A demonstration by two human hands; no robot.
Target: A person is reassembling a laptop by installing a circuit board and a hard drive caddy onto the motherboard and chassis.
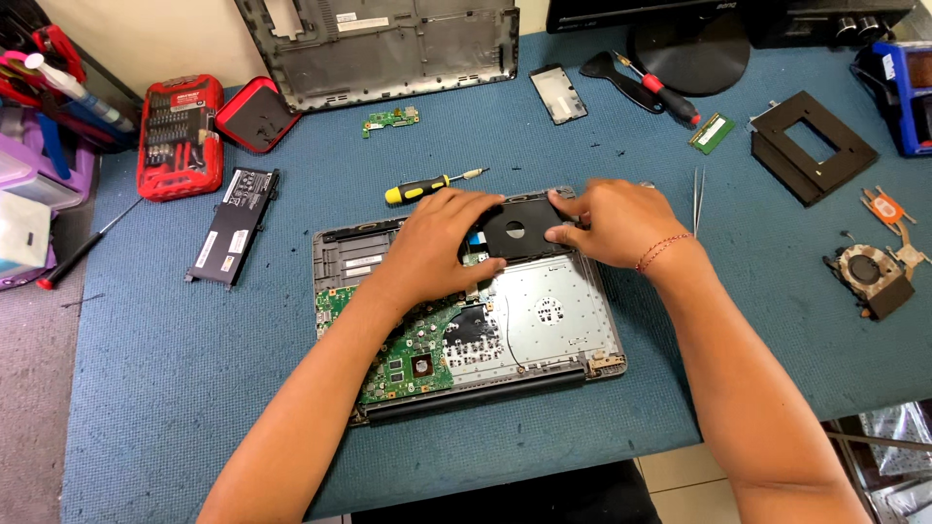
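An opened laptop base (pixel 544 330) lies on the blue mat, its green motherboard (pixel 403 354) showing at the lower left. A black hard drive (pixel 519 231) sits at the far right corner of the base. My left hand (pixel 437 238) grips the drive's left side. My right hand (pixel 612 221) holds its right edge with fingers pinched; a red thread is tied around that wrist. Both hands lie over the drive bay, hiding most of it.
A yellow-handled screwdriver (pixel 422 187) lies just beyond the laptop. Around it are a black battery (pixel 231 225), a red bit case (pixel 180 136), the laptop bottom cover (pixel 383 44), a small green board (pixel 391 120), tweezers (pixel 698 199), a RAM stick (pixel 713 133), a black bracket (pixel 811 146) and a fan with heat pipe (pixel 869 267).
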